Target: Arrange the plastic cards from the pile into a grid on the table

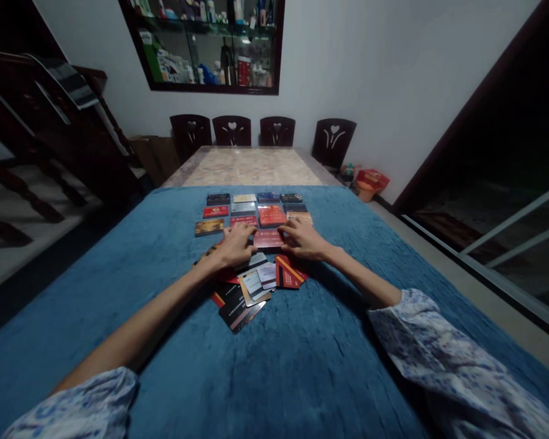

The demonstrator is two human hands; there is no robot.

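Note:
Between my two hands is a small stack of cards with a red card (268, 238) on top. My left hand (238, 244) grips its left edge with curled fingers, and my right hand (304, 239) pinches the right edge. Beyond them, neat stacks stand in rows, among them a red-orange stack (271, 215), a gold card (209, 227) and a black stack (218, 199). Nearer to me lies a loose, overlapping pile: a black card (238, 308), a silver card (255, 285) and a red card with a yellow stripe (289, 273). My left hand partly covers this pile.
A blue cloth (174, 366) covers the near part of the table; its bare stone-patterned top (256, 164) shows at the far end. Dark wooden chairs (278, 130) stand behind it. A glass-shelved cabinet (210, 91) is set in the wall, and a red bag (373, 178) sits on the floor.

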